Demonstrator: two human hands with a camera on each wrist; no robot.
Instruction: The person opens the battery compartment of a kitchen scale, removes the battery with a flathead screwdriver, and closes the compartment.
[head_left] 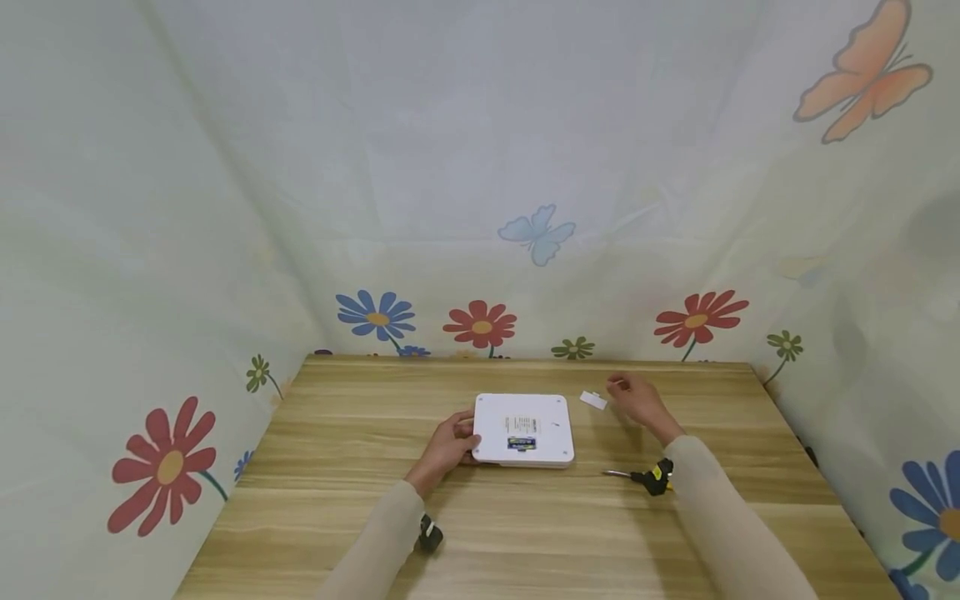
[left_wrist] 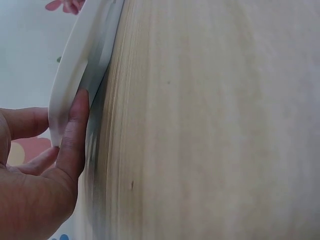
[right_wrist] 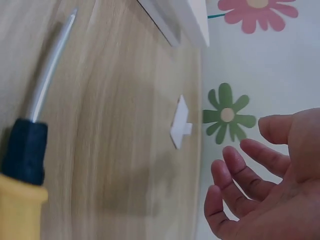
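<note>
Screwdriver by right sleeve: leave aside. Beyond, steady white battery-powered device over tabletop, pinched in left hand; then, with empty, loose-fingered right hand, pick tabbed battery cover just beside by its edges.

Cannot read any word, brand or number for certain in any view. In the head view, can see a pale label with rows of dark print on the upward face of the white device, too small to read. Just on the near side of that, can see patterned wrappers on the batteries, likewise too small to decipher. Farther right on the same face, can spot a small dark mark, too tiny to identify.
</note>
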